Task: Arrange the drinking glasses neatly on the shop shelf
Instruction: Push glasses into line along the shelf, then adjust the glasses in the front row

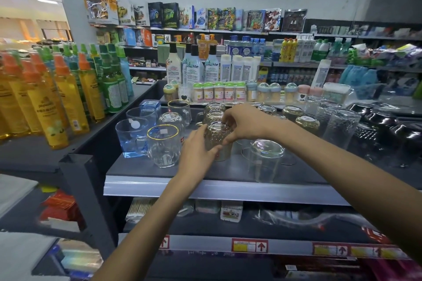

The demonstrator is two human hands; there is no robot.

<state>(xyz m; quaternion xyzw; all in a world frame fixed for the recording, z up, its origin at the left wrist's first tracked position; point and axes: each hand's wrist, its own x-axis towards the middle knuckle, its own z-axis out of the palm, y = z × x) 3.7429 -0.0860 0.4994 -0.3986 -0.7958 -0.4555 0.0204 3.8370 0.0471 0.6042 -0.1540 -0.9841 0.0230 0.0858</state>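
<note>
Glassware crowds the dark shelf (228, 170) across the middle of the frame. At the centre, one amber patterned glass (219, 137) stands upside down on it, held by both hands. The left hand (198, 153) wraps fingers and thumb round the glass's side from the left, and the right hand (244, 123) pinches its upturned base from above with curled fingertips. Two more amber glasses (214, 112) line up directly behind it. Just left stands a gold-rimmed clear mug (163, 146), a blue mug (131, 138) beyond; to the lower right sits a clear upturned glass (265, 159).

Textured amber glass (217, 138) upright on dark shelf (141, 170), two matching glasses (213, 117) behind.
</note>
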